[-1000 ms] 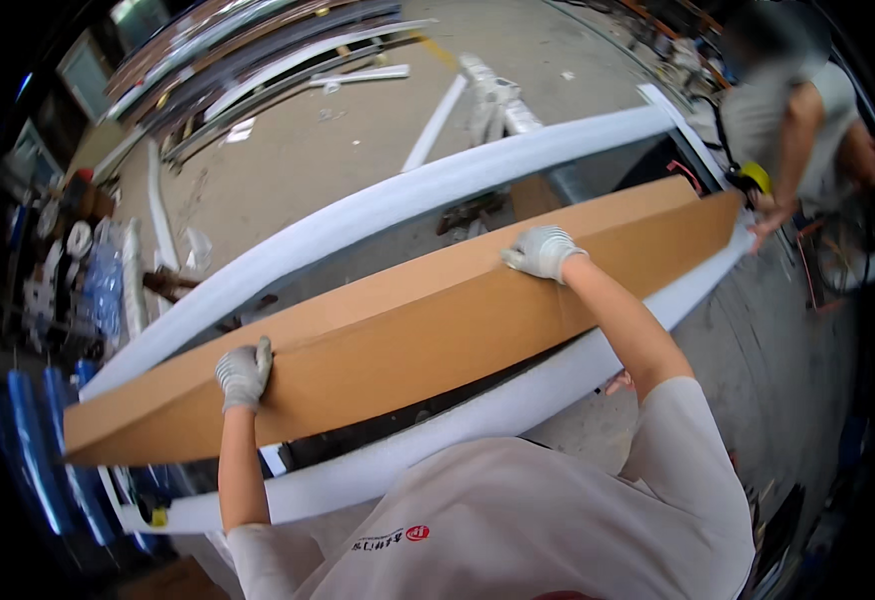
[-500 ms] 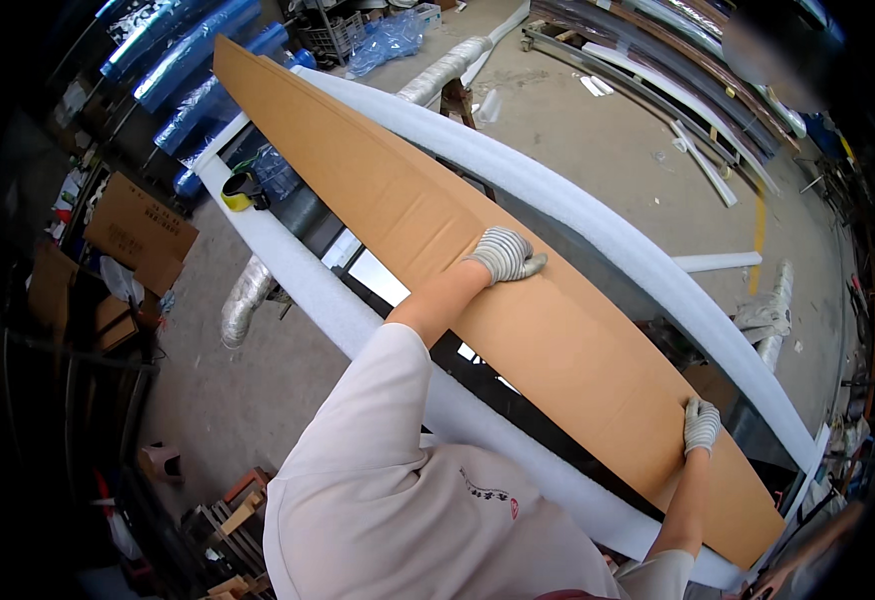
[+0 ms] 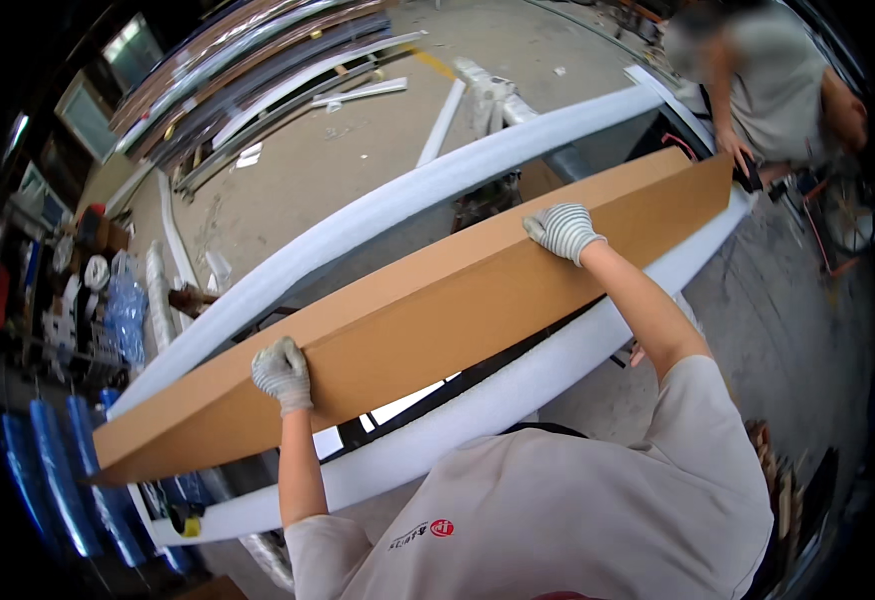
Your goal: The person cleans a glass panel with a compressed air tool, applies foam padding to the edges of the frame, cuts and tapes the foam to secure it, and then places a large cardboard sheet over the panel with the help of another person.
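A long brown cardboard sheet [image 3: 438,325] lies across a long frame padded with white foam [image 3: 488,395]. A lengthwise crease divides the cardboard into a near face and a narrower far face. My left hand [image 3: 283,375], in a grey-striped knit glove, is closed over the crease toward the left end. Further right, my gloved right hand [image 3: 563,230] grips the same crease, fingers curled over it. Dark glassy panels show between the cardboard and the foam edges. A roll of tape [image 3: 190,525] with yellow on it sits at the frame's near left corner.
Another person [image 3: 758,85] crouches at the far right end, one hand by the frame. Blue film rolls [image 3: 58,475] stand at the left. Long wrapped profiles [image 3: 258,90] are stacked at the back left. A film-wrapped support [image 3: 493,95] sticks out beyond the frame.
My view has swung to the right, bringing the other person into sight. The cardboard now shows a clear lengthwise fold where it looked nearly flat. Both hands have shifted onto that fold.
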A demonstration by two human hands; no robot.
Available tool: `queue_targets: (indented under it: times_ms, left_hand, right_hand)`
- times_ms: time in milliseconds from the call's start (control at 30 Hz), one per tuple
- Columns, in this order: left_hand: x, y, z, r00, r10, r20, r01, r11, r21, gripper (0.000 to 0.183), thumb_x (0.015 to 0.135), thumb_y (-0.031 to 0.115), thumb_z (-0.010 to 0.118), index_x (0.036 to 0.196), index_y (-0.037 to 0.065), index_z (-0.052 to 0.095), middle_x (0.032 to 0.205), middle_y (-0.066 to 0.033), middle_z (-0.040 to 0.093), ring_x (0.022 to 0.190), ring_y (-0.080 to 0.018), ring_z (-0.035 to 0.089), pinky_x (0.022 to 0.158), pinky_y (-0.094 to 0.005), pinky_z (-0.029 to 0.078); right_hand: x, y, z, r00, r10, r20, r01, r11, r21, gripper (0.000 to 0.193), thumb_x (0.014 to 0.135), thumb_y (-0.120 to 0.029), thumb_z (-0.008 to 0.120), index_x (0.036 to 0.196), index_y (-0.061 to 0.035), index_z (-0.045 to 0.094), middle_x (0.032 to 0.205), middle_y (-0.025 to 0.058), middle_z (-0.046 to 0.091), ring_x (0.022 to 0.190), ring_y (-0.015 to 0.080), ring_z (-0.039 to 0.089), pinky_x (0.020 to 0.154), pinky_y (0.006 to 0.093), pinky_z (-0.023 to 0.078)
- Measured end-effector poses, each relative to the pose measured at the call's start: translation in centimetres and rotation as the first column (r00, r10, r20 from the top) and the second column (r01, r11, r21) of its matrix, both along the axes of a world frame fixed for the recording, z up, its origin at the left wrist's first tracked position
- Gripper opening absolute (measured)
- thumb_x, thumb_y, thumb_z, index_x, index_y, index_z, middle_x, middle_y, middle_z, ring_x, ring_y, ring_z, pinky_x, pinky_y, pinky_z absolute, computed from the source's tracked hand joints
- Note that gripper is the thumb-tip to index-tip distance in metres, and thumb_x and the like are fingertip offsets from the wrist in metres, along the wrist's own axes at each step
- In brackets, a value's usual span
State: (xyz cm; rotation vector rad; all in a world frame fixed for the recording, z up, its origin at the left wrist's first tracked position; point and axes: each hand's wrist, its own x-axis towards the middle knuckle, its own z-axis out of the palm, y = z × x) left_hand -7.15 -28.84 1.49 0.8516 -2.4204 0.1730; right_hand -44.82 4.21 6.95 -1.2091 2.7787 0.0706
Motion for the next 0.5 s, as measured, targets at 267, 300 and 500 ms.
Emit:
queue_targets:
  times_ms: [267,300,500]
  left_hand:
    - [9.9,10.3,4.3,0.964,-0.240,-0.111,0.231,0.969,-0.090,0.030,0.087,0.032,0.045,0.090,0.006,0.060,0.079,-0.0108,0.060,0.083,-0.0343,0.057,0.092,-0.0512,0.041]
    - [11.4,11.4,4.1,0.961,-0.259,-0.101,0.243,0.959,-0.146,0.032,0.085,0.036,0.048,0.093,0.007,0.059,0.081,-0.0099,0.060,0.082,-0.0339,0.056,0.091,-0.0505,0.041]
    - [17.8,17.6,1.8,0.937,-0.308,0.167,0.265,0.935,0.236,0.068,0.070,0.063,0.062,0.110,0.009,0.056,0.109,-0.0113,0.057,0.098,-0.0327,0.052,0.087,-0.0478,0.039]
  right_hand:
    - [9.4,10.9,3.9,0.998,0.062,0.022,-0.055,0.975,-0.215,0.035,0.085,-0.033,0.042,0.065,-0.0092,0.058,0.060,0.0135,0.061,0.054,0.0324,0.059,0.051,0.0466,0.046]
    - [11.0,12.3,3.9,0.999,0.049,0.000,-0.048,0.981,-0.186,0.031,0.083,-0.033,0.047,0.068,-0.0093,0.060,0.060,0.0136,0.060,0.055,0.0319,0.060,0.053,0.0445,0.048]
    - [12.4,11.5,3.8,0.933,0.119,0.341,-0.152,0.986,0.072,0.032,0.078,-0.036,0.051,0.081,-0.0068,0.065,0.074,0.0144,0.065,0.069,0.0331,0.063,0.064,0.0441,0.051]
